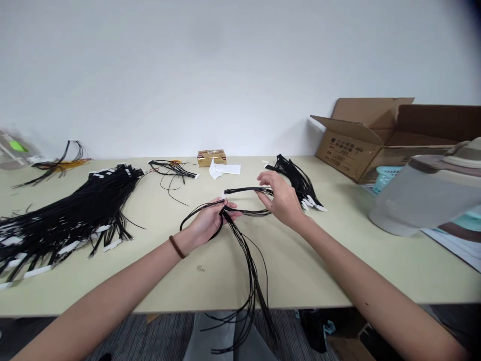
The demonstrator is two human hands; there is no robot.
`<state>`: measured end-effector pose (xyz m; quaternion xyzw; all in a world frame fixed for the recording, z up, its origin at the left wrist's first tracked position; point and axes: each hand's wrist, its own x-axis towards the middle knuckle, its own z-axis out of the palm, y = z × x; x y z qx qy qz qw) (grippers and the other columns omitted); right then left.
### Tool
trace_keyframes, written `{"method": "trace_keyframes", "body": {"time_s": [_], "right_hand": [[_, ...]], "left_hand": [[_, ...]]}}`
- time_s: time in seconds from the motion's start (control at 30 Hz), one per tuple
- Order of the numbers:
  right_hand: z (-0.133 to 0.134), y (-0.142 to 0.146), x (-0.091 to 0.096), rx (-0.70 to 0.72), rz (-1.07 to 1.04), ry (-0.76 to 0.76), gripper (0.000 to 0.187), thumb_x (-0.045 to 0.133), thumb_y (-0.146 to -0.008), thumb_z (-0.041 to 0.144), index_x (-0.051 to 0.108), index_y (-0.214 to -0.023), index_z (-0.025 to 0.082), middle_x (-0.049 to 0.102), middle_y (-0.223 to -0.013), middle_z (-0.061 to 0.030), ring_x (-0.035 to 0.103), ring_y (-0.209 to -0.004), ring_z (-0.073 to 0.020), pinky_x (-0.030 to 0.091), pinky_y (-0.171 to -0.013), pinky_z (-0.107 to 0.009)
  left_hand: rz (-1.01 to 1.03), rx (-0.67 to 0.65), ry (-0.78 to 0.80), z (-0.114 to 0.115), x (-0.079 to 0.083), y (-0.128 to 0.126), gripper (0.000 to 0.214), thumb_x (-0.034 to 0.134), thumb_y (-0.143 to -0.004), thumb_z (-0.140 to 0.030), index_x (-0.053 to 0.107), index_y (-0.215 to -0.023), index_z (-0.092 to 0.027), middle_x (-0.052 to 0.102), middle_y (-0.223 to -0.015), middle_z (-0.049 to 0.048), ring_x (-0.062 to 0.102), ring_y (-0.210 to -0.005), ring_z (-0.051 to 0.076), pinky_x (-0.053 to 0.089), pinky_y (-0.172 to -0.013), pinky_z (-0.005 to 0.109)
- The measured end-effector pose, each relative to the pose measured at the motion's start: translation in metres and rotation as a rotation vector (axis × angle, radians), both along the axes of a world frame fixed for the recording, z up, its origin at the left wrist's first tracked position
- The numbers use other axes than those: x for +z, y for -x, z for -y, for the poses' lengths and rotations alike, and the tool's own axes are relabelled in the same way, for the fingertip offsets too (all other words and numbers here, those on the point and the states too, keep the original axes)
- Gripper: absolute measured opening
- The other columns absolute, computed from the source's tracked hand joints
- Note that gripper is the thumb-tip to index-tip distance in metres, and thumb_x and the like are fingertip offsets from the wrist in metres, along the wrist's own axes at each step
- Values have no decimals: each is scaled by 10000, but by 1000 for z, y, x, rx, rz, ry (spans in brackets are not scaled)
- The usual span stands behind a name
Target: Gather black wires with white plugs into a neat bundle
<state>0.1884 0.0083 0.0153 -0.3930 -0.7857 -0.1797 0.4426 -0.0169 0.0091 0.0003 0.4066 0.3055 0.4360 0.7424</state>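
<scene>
My left hand [209, 221] is closed round a bundle of thin black wires [246, 271] that trails down over the front table edge. Just right of it, my right hand [280, 197] pinches the same bundle where it bends into a loop [248, 190] above the beige table [300, 271]. A brown band sits on my left wrist. Both hands hover over the middle of the table.
A large heap of black wires with white tags [63, 220] lies at the left, a smaller tagged bundle [300, 185] behind my right hand. An open cardboard box [361, 140], a grey kettle-like vessel [424, 193], a small yellow box [212, 157] and white paper [224, 170] stand further back.
</scene>
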Motion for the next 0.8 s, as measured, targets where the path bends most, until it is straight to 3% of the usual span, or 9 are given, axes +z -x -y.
{"method": "trace_keyframes", "body": {"time_s": [0.23, 0.43, 0.6, 0.7, 0.8], "right_hand": [[-6, -12, 2, -191, 46, -125, 85, 437, -866, 207, 484, -935, 196, 575, -822, -32, 547, -709, -128, 413, -598, -238], [-2, -9, 2, -228, 193, -329, 235, 509, -820, 172, 506, -1055, 185, 596, -928, -73, 498, -902, -186, 435, -743, -306], [12, 9, 0, -15, 466, -547, 270, 510, -825, 150, 516, -1076, 250, 591, -1027, -24, 457, -1009, -148, 407, -920, -341], [17, 20, -6, 72, 557, -505, 199, 473, -851, 164, 536, -995, 286, 600, -1031, 21, 492, -970, -112, 411, -931, -326], [16, 26, -13, 114, 499, -380, 198, 455, -862, 176, 523, -979, 320, 596, -1089, 50, 511, -971, -105, 408, -935, -359]], "left_hand": [[4, -134, 53, 5, 2, -2, 48, 562, -766, -182, 586, -761, -141, 647, -904, 58, 644, -833, 204, 424, -758, 292], [87, -94, 57, 4, 1, -3, 85, 533, -780, -151, 599, -733, -125, 649, -844, 62, 634, -866, 212, 411, -856, 342], [156, -21, 40, 4, 1, -5, 146, 488, -794, -115, 599, -700, -130, 639, -771, 40, 610, -746, 144, 424, -834, 323], [131, 3, 53, 5, 4, -6, 155, 497, -788, -126, 609, -682, -139, 621, -704, 21, 554, -639, 104, 428, -711, 267], [98, 26, 75, 6, 5, -6, 131, 519, -770, -132, 608, -674, -143, 609, -680, 16, 526, -610, 102, 402, -640, 253]]}}
